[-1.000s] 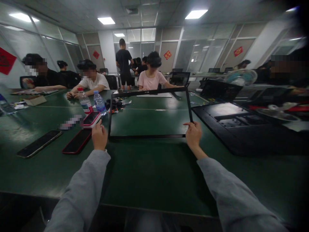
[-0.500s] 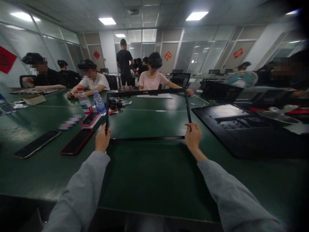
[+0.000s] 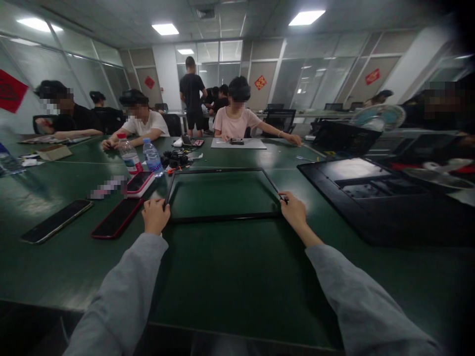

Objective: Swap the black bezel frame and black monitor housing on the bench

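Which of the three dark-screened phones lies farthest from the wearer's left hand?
The leftmost, pale-edged phone. The middle, red-edged phone and the rightmost phone, by the red-capped bottle, both lie nearer the left hand, which holds the black frame.

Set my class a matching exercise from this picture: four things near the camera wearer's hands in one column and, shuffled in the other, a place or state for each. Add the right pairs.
Things
1. Thin black rectangular frame
2. Clear plastic bottle with a red cap
3. Long black phone with a red edge
4. Broad flat black panel

Places and states
A. Standing beside a clear plastic bottle with a blue cap
B. Lying right of the wearer's right hand
C. Held at two opposite sides
D. Lying just left of the wearer's left hand

Pairs: 1-C, 2-A, 3-D, 4-B
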`<action>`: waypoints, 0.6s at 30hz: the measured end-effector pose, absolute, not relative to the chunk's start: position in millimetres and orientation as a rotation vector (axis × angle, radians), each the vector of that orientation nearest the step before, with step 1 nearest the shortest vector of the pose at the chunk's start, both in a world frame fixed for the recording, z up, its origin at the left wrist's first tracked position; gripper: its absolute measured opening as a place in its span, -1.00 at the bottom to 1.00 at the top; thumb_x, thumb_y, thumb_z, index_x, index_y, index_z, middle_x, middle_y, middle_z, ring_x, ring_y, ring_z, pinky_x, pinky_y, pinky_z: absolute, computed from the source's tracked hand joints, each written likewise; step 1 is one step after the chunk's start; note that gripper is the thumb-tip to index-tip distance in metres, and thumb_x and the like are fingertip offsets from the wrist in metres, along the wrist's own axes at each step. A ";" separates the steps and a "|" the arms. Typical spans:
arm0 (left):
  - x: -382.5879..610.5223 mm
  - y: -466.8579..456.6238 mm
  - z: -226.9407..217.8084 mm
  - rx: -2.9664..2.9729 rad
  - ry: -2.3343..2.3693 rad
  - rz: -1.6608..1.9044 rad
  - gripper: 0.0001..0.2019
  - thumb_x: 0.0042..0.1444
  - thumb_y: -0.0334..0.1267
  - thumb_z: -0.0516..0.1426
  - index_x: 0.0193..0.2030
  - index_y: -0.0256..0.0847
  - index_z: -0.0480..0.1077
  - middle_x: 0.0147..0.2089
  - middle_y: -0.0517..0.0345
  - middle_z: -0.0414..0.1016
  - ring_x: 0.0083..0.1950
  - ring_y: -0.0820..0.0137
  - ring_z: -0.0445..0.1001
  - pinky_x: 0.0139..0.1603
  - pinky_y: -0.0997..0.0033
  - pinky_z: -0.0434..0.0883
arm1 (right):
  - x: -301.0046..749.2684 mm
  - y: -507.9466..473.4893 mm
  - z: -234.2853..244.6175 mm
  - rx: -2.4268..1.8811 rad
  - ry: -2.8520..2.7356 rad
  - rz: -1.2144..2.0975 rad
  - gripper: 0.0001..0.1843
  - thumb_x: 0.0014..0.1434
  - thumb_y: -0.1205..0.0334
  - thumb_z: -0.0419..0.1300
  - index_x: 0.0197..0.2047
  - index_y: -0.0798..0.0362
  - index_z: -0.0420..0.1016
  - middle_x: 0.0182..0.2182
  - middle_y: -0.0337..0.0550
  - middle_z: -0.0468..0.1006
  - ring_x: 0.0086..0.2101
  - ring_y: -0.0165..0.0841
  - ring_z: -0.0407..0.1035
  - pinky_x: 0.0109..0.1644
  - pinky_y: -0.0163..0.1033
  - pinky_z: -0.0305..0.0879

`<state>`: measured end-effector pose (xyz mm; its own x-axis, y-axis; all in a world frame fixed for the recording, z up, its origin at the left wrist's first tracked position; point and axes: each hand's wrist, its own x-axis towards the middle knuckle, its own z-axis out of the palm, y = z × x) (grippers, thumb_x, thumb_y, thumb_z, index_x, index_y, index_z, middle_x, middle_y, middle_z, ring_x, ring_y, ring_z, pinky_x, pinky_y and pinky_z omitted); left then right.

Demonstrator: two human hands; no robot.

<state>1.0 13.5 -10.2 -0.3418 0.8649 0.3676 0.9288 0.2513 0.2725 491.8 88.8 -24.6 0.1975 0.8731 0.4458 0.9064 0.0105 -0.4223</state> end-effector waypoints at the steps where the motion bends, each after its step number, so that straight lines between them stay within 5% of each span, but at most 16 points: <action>1: 1.3 13.4 -10.0 -1.715 -2.384 -0.666 -0.62 0.27 -0.14 0.02 0.10 -0.17 0.51 0.22 -0.13 0.40 0.27 -0.01 0.21 0.13 -0.08 0.34 | 492.1 89.0 -25.1 -1.858 -1.655 -0.052 -0.58 0.24 0.28 0.06 0.13 -0.02 0.50 -0.11 -0.02 0.62 -0.16 -0.15 0.48 -0.06 -0.10 0.31; 18: 3.8 6.7 -6.4 -1.792 -2.375 -0.899 -0.59 0.27 -0.10 0.04 0.20 -0.08 0.46 0.25 -0.13 0.40 0.29 -0.04 0.20 0.13 -0.14 0.32 | 501.1 86.2 -28.3 -1.643 -1.532 0.056 -0.60 0.16 0.30 0.01 -0.02 0.11 0.56 -0.10 0.02 0.61 -0.10 -0.18 0.47 0.08 -0.04 0.32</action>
